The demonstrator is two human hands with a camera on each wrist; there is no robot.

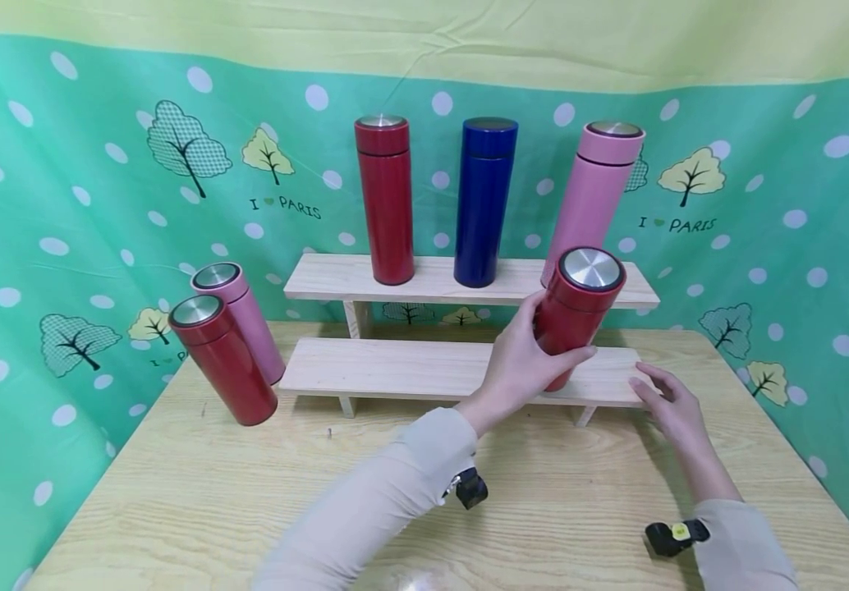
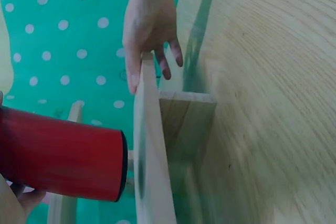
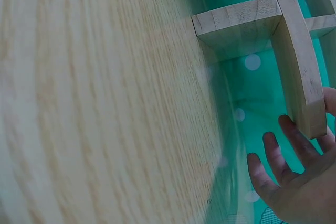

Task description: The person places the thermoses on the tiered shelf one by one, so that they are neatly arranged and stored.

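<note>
L hand [image 1: 524,361] has thumb & fingers wrapped round a glossy red metal-topped cylindrical flask [image 1: 578,318], base just above the pale wooden lower shelf [image 1: 387,368]. R hand [image 1: 674,410] pinches that shelf's end: thumb on top, other fingers spread underneath. Best technique IMO: let R hand brace the end, square the flask's base to the shelf, lower it slowly w/o a knock, & watch clearance w/ the tall pink cylindrical flask [image 1: 596,193] just beyond L hand.

three red bottles [image 1: 575,316], two pink bottles [image 1: 593,193], one blue bottle [image 1: 482,209], two wooden shelves [image 1: 387,365]
</note>
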